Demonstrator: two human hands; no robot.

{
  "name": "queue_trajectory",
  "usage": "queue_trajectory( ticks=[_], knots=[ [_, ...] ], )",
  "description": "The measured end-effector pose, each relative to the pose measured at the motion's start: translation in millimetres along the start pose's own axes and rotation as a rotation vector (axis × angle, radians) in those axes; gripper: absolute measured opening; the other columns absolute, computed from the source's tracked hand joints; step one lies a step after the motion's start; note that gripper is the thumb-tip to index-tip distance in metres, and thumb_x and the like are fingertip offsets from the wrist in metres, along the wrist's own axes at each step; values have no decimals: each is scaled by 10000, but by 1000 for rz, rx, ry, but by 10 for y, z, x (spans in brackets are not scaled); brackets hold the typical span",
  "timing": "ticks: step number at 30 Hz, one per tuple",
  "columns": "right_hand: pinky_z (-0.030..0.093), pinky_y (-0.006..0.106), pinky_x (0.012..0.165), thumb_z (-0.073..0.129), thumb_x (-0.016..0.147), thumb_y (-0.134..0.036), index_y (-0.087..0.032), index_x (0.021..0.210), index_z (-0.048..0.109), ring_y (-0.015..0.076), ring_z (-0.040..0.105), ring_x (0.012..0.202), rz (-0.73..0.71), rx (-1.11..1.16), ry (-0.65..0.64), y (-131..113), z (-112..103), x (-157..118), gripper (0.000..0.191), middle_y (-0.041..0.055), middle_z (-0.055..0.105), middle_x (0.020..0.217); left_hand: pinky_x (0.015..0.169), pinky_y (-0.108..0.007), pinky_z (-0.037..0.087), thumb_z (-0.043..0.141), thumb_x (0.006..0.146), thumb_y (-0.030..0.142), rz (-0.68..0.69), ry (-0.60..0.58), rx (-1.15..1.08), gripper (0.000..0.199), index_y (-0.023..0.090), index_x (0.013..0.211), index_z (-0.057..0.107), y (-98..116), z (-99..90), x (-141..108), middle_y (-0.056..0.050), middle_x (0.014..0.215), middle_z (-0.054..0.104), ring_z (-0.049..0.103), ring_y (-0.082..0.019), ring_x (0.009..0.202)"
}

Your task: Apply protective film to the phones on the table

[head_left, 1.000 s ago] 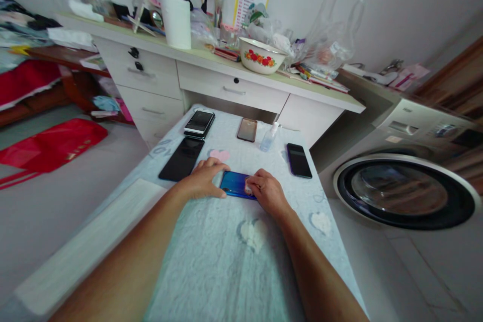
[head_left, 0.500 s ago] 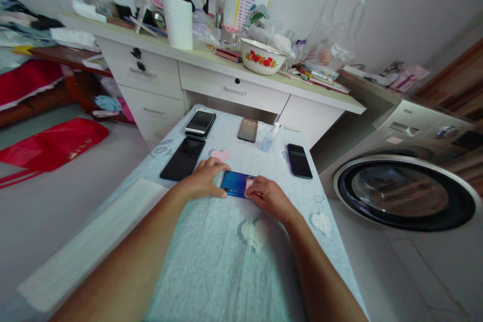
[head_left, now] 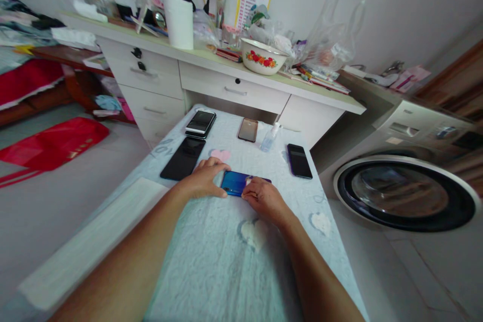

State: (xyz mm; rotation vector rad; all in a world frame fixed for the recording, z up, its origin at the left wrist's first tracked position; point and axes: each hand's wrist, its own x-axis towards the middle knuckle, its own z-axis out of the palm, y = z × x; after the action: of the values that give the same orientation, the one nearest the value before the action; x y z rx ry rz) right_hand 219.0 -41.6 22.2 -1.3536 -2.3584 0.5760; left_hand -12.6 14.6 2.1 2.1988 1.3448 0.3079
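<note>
A blue phone (head_left: 234, 184) lies back up on the cloth-covered table (head_left: 211, 261). My left hand (head_left: 207, 179) grips its left end between thumb and fingers. Over its right part is my right hand (head_left: 264, 198), fingers pinched around a small pale thing (head_left: 248, 180), mostly hidden, against the phone's back. A black tablet or large phone (head_left: 183, 158) lies left of my left hand, with a stack of phones (head_left: 200, 123) behind it. Farther back are a brown phone case (head_left: 248, 130) and a clear spray bottle (head_left: 269, 138). A dark phone (head_left: 299, 160) rests at the right.
Behind the table stands a white desk (head_left: 234, 86) bearing a flowered bowl (head_left: 263, 56), a paper roll (head_left: 179, 22) and plastic bags. A washing machine (head_left: 407, 191) is at the right. On the floor at the left lies a red bag (head_left: 56, 143).
My right hand has shifted slightly over the phone's back, its fingertips a little lower and to the left; more of the phone's right end shows. My left hand has stayed in place.
</note>
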Motion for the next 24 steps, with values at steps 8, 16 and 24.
queue_trajectory(
  ticks=[8, 16, 24],
  knots=[
    [424, 229, 733, 555, 877, -186, -223, 876, 706, 160, 581, 860, 9, -140, 15, -169, 151, 95, 155, 34, 630, 908, 1032, -394, 344, 765, 535, 452, 15, 21, 7, 748, 338, 1236, 530, -25, 21, 12, -48, 1278, 428, 414, -299, 1181],
    [417, 246, 726, 550, 877, -192, -228, 877, 702, 182, 580, 892, 42, -216, -16, -246, 152, 131, 157, 41, 636, 934, 1024, -397, 346, 767, 532, 453, 13, 20, 11, 747, 345, 1232, 532, -9, 13, 14, -44, 1271, 442, 421, -298, 1173],
    [405, 223, 712, 581, 792, -109, -211, 832, 691, 134, 580, 794, 86, -84, -34, -38, -16, 5, 156, 17, 640, 903, 1024, -404, 343, 745, 553, 441, -1, -2, -2, 728, 348, 1239, 520, 29, -26, -7, -40, 1271, 448, 419, -304, 1184]
  ],
)
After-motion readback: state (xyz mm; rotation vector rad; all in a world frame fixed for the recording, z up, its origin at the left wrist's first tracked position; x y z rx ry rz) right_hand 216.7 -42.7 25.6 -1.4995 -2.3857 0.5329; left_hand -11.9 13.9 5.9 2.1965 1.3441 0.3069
